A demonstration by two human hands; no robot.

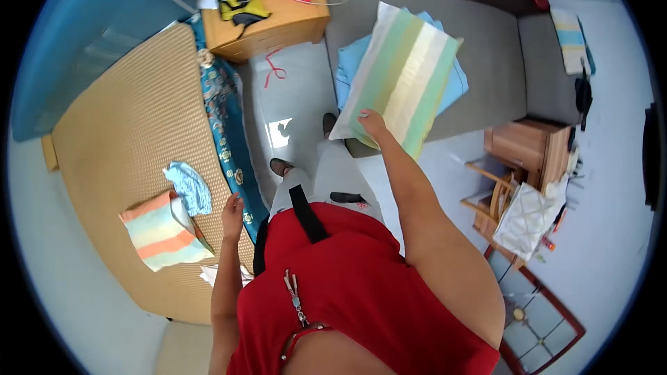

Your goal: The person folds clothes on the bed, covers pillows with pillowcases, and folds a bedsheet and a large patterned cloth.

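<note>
A pillow [399, 76] striped green, yellow and white lies tilted over folded light blue cloth [454, 86] on the grey sofa. At its near edge is my right hand [372, 126], the fingers closed on the pillow. My left hand [233, 217] hangs beside the bed edge with its fingers loosely apart and nothing in them. Left of it on the woven bed mat [132, 125] lie an orange, green and white striped pillow [161, 233] and a crumpled light blue cloth [189, 187].
A wooden nightstand [267, 31] holds cables, a red packet and a yellow-black item. A red ribbon [275, 72] lies on the floor. The grey sofa [486, 48] stretches to the right. Further right stand a wooden cabinet [524, 146] and a chair [497, 194] beside white quilted cloth [526, 221].
</note>
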